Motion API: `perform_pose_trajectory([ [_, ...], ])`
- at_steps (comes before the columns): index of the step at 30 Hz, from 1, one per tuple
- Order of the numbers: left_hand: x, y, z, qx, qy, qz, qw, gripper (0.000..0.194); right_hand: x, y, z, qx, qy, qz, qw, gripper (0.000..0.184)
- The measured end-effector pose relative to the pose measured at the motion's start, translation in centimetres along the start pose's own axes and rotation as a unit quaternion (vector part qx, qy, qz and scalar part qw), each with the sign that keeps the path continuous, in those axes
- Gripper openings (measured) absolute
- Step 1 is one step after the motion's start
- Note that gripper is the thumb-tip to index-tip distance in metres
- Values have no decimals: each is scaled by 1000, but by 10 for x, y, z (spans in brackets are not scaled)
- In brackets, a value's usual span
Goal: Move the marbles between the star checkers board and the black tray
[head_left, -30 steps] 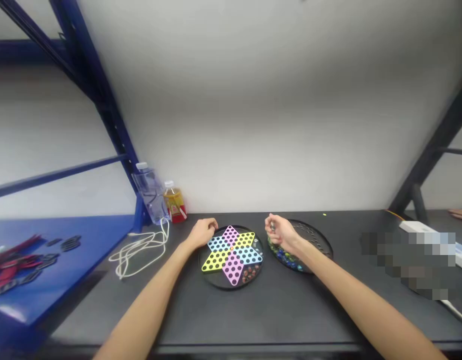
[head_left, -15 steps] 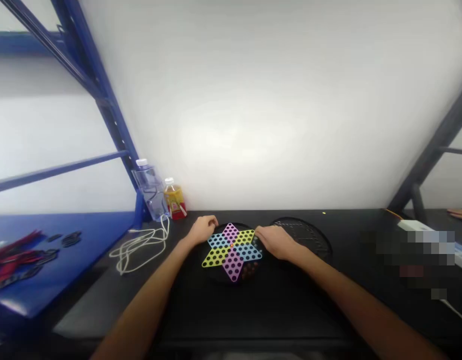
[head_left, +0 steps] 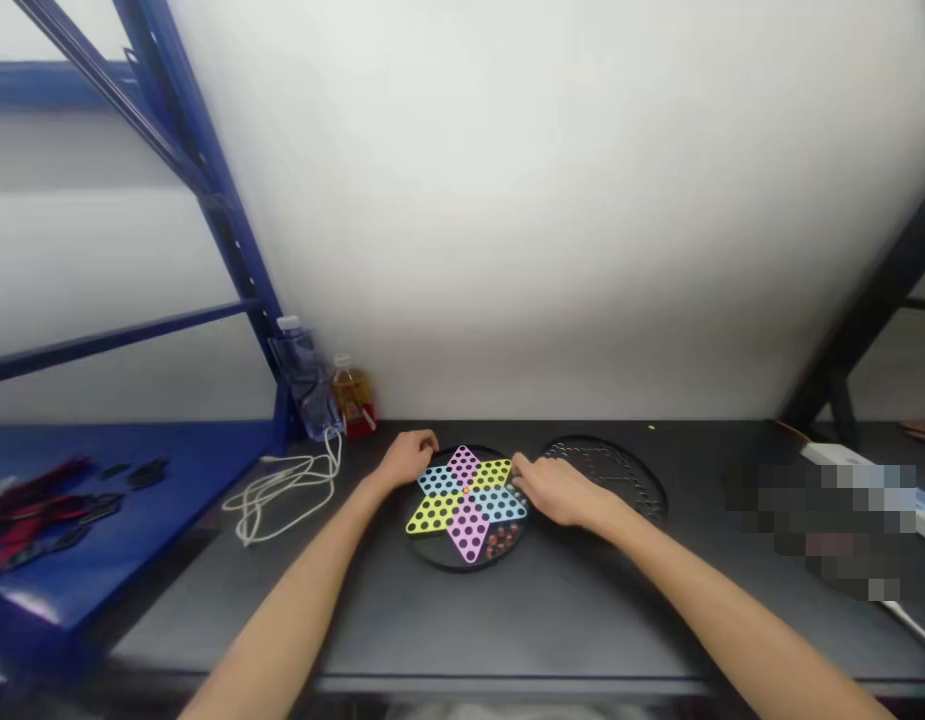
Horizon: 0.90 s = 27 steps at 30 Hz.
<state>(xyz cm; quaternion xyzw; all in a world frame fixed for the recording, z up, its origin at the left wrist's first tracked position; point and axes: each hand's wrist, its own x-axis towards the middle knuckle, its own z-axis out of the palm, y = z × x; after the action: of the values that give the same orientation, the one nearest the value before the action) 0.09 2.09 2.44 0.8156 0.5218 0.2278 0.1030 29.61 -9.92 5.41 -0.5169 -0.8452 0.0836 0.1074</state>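
A round black Chinese-checkers board (head_left: 466,502) with a pink, yellow and blue star of holes lies on the dark table. My left hand (head_left: 408,459) rests on its far left rim, fingers curled round the edge. My right hand (head_left: 550,492) lies at the board's right edge, fingers bent down toward the holes; whatever they pinch is too small to make out. Some reddish marbles (head_left: 498,543) sit in the board's near right pocket. A second round black tray (head_left: 616,470) lies just right of the board, partly hidden by my right hand.
A coiled white cable (head_left: 282,490) lies left of the board. A clear water bottle (head_left: 301,380) and a small amber bottle (head_left: 352,397) stand against the wall. A blue shelf (head_left: 94,500) with red and black parts is at far left. A white power strip (head_left: 859,465) sits far right.
My right hand has moved left from above the right tray to the board's right edge and lowered onto it. The left hand has stayed on the board's rim.
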Motion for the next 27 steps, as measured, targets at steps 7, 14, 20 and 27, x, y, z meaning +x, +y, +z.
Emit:
perform_pose_trajectory([
  [7,0,0,1,-1,-1,0,1000,28,12,22,-2,649,100,71,751,36],
  [14,0,0,0,0,2,4,1000,27,13,6,13,449,157,123,871,49],
  [20,0,0,0,5,1,11,1000,27,5,-9,7,-32,44,53,997,32],
  [27,1,1,0,6,1,12,1000,27,8,-3,11,-43,15,52,998,25],
])
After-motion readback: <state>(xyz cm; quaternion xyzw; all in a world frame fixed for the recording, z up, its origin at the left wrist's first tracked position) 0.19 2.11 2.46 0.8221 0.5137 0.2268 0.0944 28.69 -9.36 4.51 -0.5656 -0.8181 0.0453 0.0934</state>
